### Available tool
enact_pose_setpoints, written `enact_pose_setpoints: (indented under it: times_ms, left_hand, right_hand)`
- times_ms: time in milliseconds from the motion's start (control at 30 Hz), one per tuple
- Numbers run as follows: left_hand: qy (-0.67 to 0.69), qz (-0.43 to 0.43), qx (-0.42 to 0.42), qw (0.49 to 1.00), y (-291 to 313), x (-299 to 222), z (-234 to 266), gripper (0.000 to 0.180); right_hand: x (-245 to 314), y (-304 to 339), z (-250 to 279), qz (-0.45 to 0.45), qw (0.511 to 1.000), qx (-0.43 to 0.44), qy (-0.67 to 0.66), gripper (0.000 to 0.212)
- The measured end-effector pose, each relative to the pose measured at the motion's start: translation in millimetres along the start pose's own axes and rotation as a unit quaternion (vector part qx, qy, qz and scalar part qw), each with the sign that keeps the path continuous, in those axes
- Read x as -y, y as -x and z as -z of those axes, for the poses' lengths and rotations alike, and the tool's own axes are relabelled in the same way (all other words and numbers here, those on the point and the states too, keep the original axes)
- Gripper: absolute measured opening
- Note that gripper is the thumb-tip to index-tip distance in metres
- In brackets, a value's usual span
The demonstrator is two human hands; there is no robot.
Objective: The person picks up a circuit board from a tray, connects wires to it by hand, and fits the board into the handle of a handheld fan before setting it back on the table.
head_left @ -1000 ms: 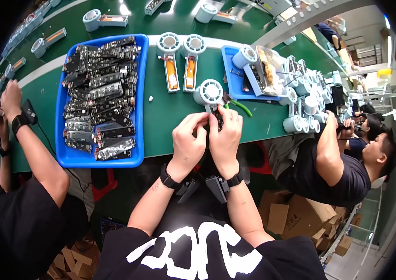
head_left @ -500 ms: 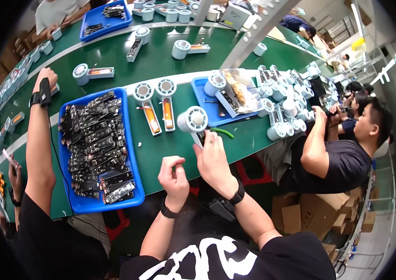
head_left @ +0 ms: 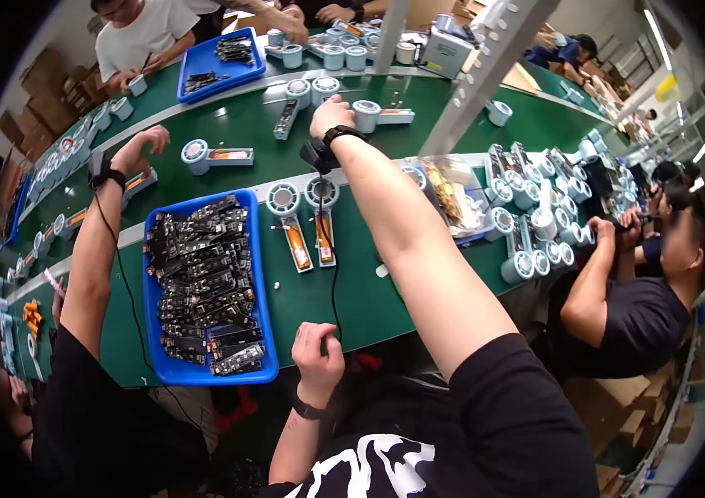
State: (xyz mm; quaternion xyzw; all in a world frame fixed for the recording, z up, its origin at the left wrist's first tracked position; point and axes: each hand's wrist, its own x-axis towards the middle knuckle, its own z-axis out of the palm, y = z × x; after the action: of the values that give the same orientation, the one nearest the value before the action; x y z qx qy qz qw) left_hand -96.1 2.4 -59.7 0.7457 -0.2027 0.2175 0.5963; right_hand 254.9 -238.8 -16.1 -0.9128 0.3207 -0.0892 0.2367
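Observation:
My right hand (head_left: 329, 114) is stretched far out over the back green belt (head_left: 236, 124), a black band on its wrist. Its curled fingers sit right beside a round white-and-grey unit with a flat handle (head_left: 367, 114); whether they grip it is hidden. My left hand (head_left: 317, 353) rests as a closed fist at the near edge of the front belt (head_left: 352, 290), with a thin black cable (head_left: 335, 282) running down toward it. Two similar round units with orange-striped handles (head_left: 286, 203) (head_left: 322, 195) lie just ahead of it.
A blue tray (head_left: 221, 378) heaped with black parts sits to the left. A co-worker's arm (head_left: 95, 249) reaches across the belt at left. Another person (head_left: 643, 315) works at right beside many round units (head_left: 535, 224). A slanted metal post (head_left: 485, 66) crosses the back.
My right arm has stretched from just in front of me out to the back belt. The round unit that lay before me is gone from there. My left hand has drawn back to the near edge.

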Motion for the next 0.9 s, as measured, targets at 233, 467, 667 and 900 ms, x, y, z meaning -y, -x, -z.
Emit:
enact_pose_setpoints:
  times_ms: [233,467,667,900]
  left_hand:
    - [0.03,0.078,0.055,0.995,-6.9,-1.4,5.3,0.013]
    - [0.019,0.066,0.034,0.997,-1.1,-0.1,8.4,0.014]
    - [0.063,0.105,0.052,0.991,-5.4,0.1,7.3,0.01]
    - [0.05,0.084,0.067,0.993,-0.9,4.6,10.8,0.01]
  right_hand:
    - [4.2,-11.9,50.8,0.126,0.95,0.127,0.257,0.055]
    - [-79.4,-35.1,92.8,0.24,0.899,0.088,0.355,0.044]
    - [-81.9,-36.1,143.1,0.27,0.922,0.15,0.232,0.045]
    - [-38.5,109.0,213.5,0.29,0.952,0.09,0.043,0.068]
